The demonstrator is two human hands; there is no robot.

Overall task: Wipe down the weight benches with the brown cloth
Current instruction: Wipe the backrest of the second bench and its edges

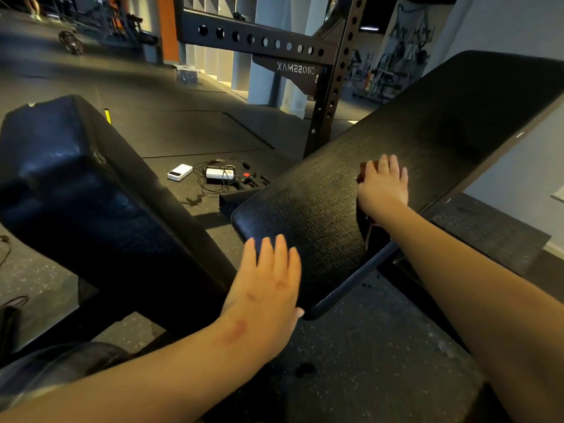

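Observation:
A black padded weight bench [412, 141] slants across the right half of the view, its near end low and its far end raised. My right hand [384, 186] lies flat with straight fingers on the pad's middle, pressing the brown cloth [363, 170]; only a reddish-brown corner shows past the thumb side, and a darker fold hangs below the wrist. My left hand [268, 285] rests on the near corner of the same pad, fingers straight and together, thumb at the edge. A second black bench pad [76, 190] stands to the left.
A black rack upright and perforated crossbeam [262, 41] stand behind the benches. On the rubber floor between the pads lie a white power bank [180, 171], a white charger with tangled cables [219, 174] and dark handles. More gym machines stand at the far back.

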